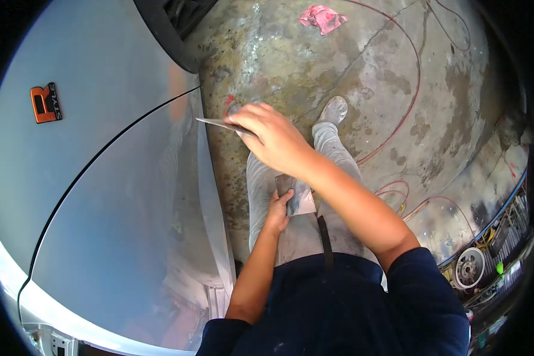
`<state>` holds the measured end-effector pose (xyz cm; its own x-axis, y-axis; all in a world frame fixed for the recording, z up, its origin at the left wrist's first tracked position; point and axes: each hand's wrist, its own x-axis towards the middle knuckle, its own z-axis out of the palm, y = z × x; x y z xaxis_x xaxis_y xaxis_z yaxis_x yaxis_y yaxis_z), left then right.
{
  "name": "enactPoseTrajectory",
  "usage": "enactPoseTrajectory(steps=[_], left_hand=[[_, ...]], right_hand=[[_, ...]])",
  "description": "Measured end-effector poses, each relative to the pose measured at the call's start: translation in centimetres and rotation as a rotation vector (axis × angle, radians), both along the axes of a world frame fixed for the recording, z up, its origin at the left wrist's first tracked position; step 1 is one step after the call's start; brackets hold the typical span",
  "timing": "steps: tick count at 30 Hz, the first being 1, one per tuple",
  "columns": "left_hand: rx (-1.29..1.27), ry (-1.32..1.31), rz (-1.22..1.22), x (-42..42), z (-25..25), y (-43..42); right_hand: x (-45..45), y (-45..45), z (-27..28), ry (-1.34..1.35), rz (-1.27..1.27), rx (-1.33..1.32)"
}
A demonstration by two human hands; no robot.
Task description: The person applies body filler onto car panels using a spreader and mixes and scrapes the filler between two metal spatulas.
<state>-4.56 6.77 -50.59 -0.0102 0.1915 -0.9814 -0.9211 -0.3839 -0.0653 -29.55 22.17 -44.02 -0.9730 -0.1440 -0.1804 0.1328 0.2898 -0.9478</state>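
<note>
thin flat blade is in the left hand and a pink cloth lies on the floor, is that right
Wrong side: the head view shows the thin flat blade in the right hand; a pink cloth does lie on the floor.

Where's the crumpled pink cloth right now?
The pink cloth lies on the floor, at the top of the head view, right of centre, left of the red hose.

On the left, the car body (pixel 113 202), badge (pixel 45 102) on its far part; out front near its edge, blade (pixel 226 124) in the right hand (pixel 273 133); plate (pixel 302 199) in the left hand (pixel 280 207), closer in; below, the floor (pixel 279 65), cloth (pixel 323 19) toward its far edge, hose (pixel 419 65) curving along the right, wheel (pixel 469 268) at the right edge!
</note>
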Motion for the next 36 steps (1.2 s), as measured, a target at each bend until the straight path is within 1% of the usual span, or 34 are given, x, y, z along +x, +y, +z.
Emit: enactPoseTrajectory(steps=[4, 7, 9, 12, 15, 18, 24, 33, 36], left_hand=[[-0.038, -0.057, 0.036, -1.3, 1.4, 0.2], [-0.052, -0.074, 0.046, -2.6, 2.2, 0.3], [-0.076, -0.093, 0.041, -3.5, 2.8, 0.4], [-0.031, -0.090, 0.045, -3.2, 2.2, -0.3], [-0.081, -0.144, 0.003, -3.9, 2.9, -0.1], [0.002, -0.074, 0.030, -2.9, 1.9, -0.7], [-0.004, -0.065, 0.032, -2.8, 1.9, -0.6], [-0.008, -0.046, 0.037, -2.4, 1.6, -0.8], [-0.065, -0.122, 0.007, -4.4, 2.9, -0.1]], right_hand=[[-2.6, -3.4, -3.3, 0.098, 0.002, 0.072], [-3.7, -4.8, -4.6, 0.135, -0.025, 0.114], [-4.1, -5.1, -4.8, 0.126, -0.032, 0.122], [-4.3, -5.4, -4.9, 0.114, -0.034, 0.129], [-4.5, -5.4, -4.9, 0.115, -0.028, 0.135], [-4.8, -5.2, -4.4, 0.089, 0.013, 0.125], [-5.0, -5.7, -4.9, 0.118, -0.004, 0.123], [-4.4, -6.3, -9.7, 0.048, 0.039, 0.144], [-4.1, -6.7, -12.0, 0.062, 0.007, 0.151]])
